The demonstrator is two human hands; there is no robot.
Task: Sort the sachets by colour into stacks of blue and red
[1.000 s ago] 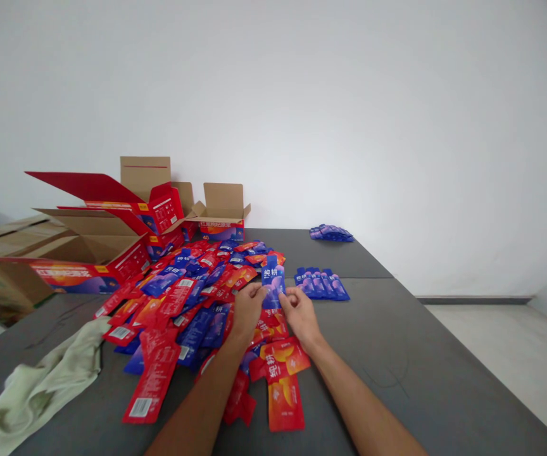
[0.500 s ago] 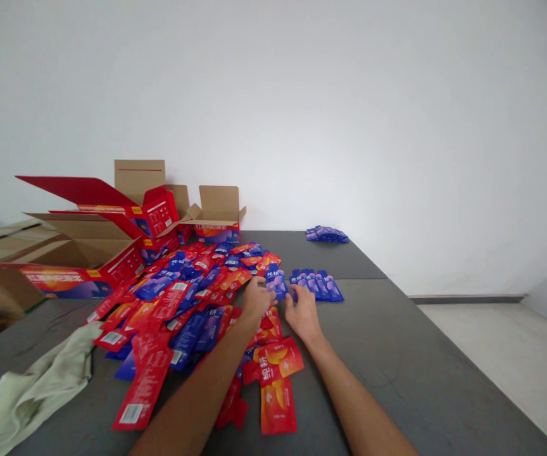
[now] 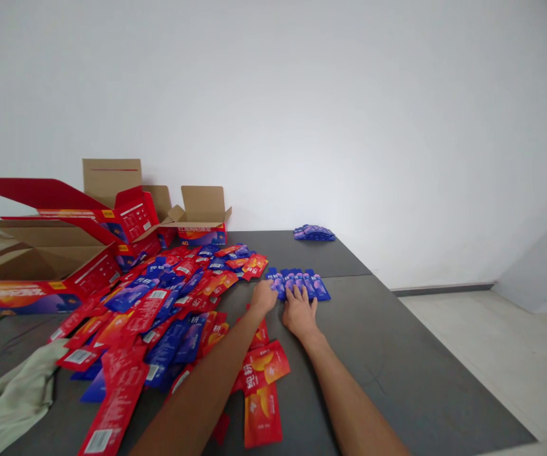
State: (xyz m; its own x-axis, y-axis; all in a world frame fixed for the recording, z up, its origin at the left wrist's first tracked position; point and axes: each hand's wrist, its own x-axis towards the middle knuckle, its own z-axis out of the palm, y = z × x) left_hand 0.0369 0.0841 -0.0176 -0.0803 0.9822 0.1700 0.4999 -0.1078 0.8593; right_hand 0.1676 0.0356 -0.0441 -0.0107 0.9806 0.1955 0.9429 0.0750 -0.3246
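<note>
A neat row of blue pouches (image 3: 302,284) lies on the dark grey table (image 3: 397,342). My left hand (image 3: 263,297) rests at the row's left end, its fingers on the leftmost blue pouch. My right hand (image 3: 298,313) lies flat just in front of the row, fingertips touching the pouches' near edges. A large loose heap of red and blue pouches (image 3: 169,297) spreads to the left of both hands. Two red pouches (image 3: 260,386) lie beside my left forearm.
Open red-and-cardboard boxes (image 3: 55,253) stand at the back left, with a smaller one (image 3: 202,221) behind the heap. A second blue pouch stack (image 3: 314,233) sits at the far edge. A pale green cloth (image 3: 12,399) lies front left. The table's right edge drops to a light floor (image 3: 492,354).
Both hands moved forward and right, carrying a blue pouch from above the heap down onto the left end of the blue row. The view has shifted rightward.
</note>
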